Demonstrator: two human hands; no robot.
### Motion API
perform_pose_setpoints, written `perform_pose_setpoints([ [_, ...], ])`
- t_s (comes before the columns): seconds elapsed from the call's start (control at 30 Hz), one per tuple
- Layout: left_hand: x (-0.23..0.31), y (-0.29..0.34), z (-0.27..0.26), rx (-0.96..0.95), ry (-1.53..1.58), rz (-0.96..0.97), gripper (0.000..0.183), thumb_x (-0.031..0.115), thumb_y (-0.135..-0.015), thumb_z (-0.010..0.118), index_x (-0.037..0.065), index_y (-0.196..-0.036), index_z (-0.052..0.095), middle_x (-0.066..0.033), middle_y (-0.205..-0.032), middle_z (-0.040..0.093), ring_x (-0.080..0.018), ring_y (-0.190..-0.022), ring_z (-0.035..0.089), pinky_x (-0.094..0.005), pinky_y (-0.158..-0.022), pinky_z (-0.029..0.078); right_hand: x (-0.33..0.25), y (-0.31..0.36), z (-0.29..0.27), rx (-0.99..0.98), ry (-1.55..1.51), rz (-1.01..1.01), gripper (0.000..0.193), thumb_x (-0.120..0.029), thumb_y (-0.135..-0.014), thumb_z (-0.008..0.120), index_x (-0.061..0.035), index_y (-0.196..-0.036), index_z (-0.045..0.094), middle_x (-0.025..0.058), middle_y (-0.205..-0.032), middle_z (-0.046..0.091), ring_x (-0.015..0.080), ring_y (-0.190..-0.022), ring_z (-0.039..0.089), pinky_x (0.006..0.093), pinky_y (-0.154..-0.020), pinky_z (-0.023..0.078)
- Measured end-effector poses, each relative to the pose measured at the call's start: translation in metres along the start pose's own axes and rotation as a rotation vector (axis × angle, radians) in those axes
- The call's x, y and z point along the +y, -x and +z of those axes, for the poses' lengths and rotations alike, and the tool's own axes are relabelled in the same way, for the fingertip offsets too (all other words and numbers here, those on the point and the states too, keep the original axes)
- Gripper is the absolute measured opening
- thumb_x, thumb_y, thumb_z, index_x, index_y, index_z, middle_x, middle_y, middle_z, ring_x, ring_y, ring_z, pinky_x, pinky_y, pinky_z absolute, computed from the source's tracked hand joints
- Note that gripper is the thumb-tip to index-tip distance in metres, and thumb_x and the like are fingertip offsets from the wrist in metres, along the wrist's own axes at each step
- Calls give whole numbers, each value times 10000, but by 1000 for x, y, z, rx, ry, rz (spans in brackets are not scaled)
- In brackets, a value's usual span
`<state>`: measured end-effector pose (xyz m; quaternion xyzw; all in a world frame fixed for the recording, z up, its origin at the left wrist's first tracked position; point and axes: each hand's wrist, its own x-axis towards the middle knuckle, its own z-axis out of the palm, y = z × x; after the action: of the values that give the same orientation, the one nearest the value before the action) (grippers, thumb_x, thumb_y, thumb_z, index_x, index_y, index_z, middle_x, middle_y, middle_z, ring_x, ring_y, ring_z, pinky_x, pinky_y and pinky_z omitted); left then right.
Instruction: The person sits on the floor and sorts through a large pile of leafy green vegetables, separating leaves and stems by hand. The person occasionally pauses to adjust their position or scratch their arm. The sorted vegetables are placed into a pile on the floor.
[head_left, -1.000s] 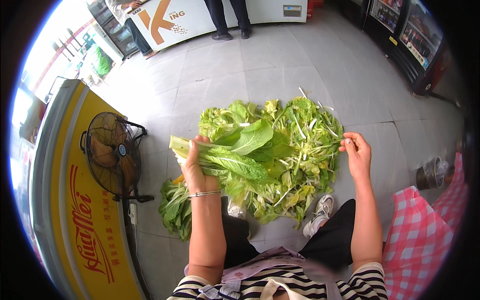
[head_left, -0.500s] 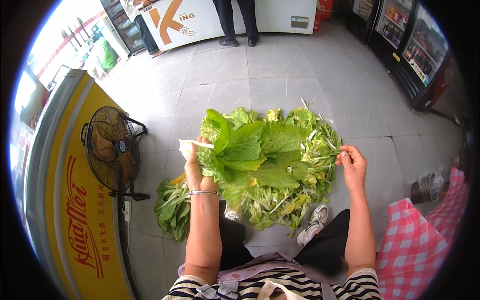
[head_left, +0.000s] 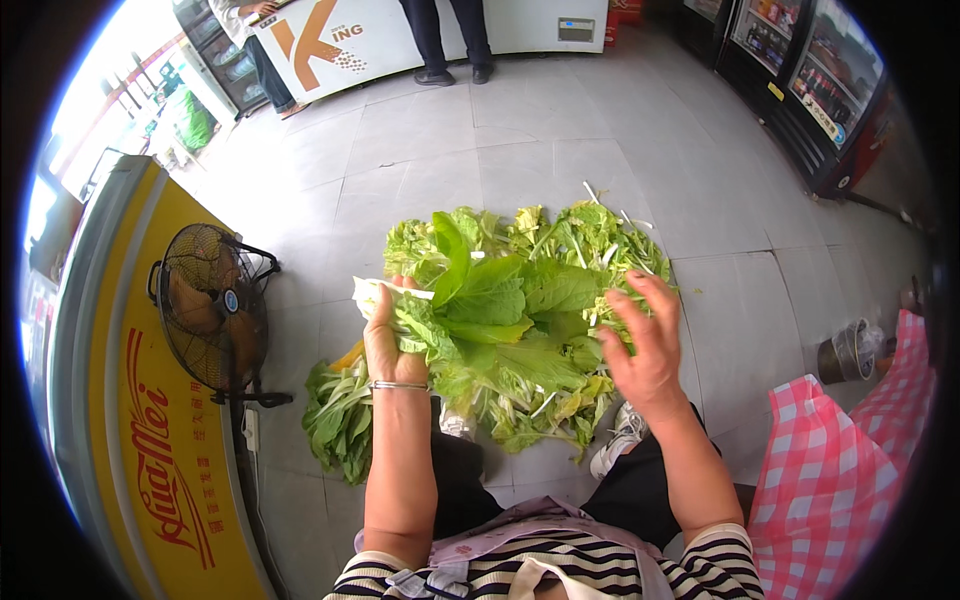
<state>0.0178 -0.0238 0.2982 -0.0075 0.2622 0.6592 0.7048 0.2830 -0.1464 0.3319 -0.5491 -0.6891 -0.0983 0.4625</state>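
My left hand (head_left: 383, 345) is wrapped round the pale base of a head of leafy greens (head_left: 485, 290), held over the floor. Its broad green leaves fan out to the right, some edges yellowing. My right hand (head_left: 645, 355) is held by the right ends of these leaves, fingers spread and nothing seen in it. Below both hands a wide heap of loose leaves and trimmings (head_left: 505, 425) covers the grey floor, some pale or yellow. Left of it, beside my left forearm, lies a bunch of whole greens (head_left: 338, 415) with white stalks.
A black fan (head_left: 210, 310) stands at the left against a yellow freezer (head_left: 130, 400). Ahead, two people stand by a white chest freezer (head_left: 520, 25). Glass-door fridges (head_left: 800, 80) are at the far right. Nearer are a dark bucket (head_left: 845, 355) and a red checked cloth (head_left: 820, 470).
My right hand has come left from beside the heap to the leaf ends, its fingers now spread. The left hand keeps its hold on the greens. The whole view has shifted slightly.
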Motion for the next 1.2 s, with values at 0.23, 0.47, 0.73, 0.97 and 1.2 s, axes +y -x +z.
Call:
perform_pose_setpoints([
  [0.23,-17,-2,-5,-68,41,-193,414,108,-909,603,-16,-1258,418,-139,-1128,556,-261,-963,603,-404,-880,541,-8,-1,5,-337,150,32,621,2,-658,744,-108,-1233,538,71,-1020,553,268,-1031,529,484,-1002,326],
  [0.47,-11,-5,-7,-89,26,-212,300,122,-929,576,-22,-1160,449,-129,-1015,574,-239,-896,604,-390,-831,552,-2,6,5,-481,-134,21,202,-91,-741,706,4,-874,589,117,-653,501,306,-598,515,398,-562,417],
  [0.73,0,-8,6,12,-56,-111,254,213,-967,522,1,-1102,484,-113,-942,589,-210,-900,597,-364,-840,525,15,17,-8,67,-791,764,424,-427,-972,484,-19,-967,603,44,-921,634,131,-807,592,275,-685,471],
  [0.97,-10,8,9,-15,-219,142,301,178,-944,564,-12,-1163,480,-108,-1050,586,-214,-955,600,-417,-928,486,14,12,2,191,-723,722,391,-416,-981,475,-41,-923,570,-24,-827,516,88,-780,468,245,-719,382],
  [1.2,-25,20,19,-66,-304,126,178,115,-929,574,-13,-1040,522,-114,-989,586,-224,-882,607,-404,-819,530,14,12,1,70,-364,575,438,-349,-975,512,-16,-696,453,27,-570,375,136,-533,333,326,-501,297],
])
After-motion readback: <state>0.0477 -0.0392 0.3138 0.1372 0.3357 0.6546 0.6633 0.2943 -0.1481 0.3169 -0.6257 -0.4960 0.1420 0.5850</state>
